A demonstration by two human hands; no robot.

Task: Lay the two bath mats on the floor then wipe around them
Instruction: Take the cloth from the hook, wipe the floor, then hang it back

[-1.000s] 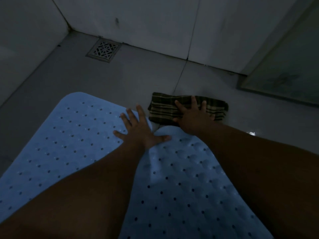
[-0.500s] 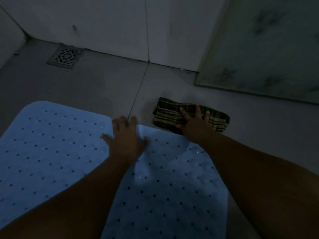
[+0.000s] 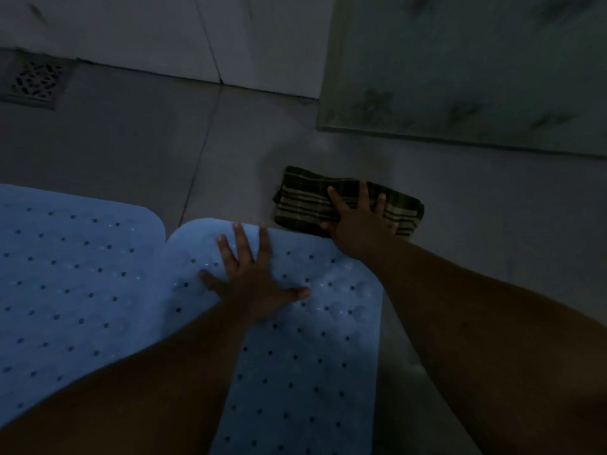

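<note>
Two light blue perforated bath mats lie flat side by side on the grey tiled floor: the left mat (image 3: 72,284) and the right mat (image 3: 312,362). My left hand (image 3: 253,284) rests palm down with fingers spread on the right mat's far end. My right hand (image 3: 359,221) presses flat on a folded dark striped cloth (image 3: 305,200), which lies on the floor just beyond the right mat's far right corner.
A square metal floor drain (image 3: 34,82) sits at the far left by the white tiled wall (image 3: 157,31). A frosted glass panel (image 3: 476,67) stands at the far right, close behind the cloth. Bare floor (image 3: 131,142) stretches between drain and cloth.
My right hand has slid the cloth rightward along the floor past the mat's corner. My left hand moved from the gap between the mats onto the right mat. The view has swung to the right.
</note>
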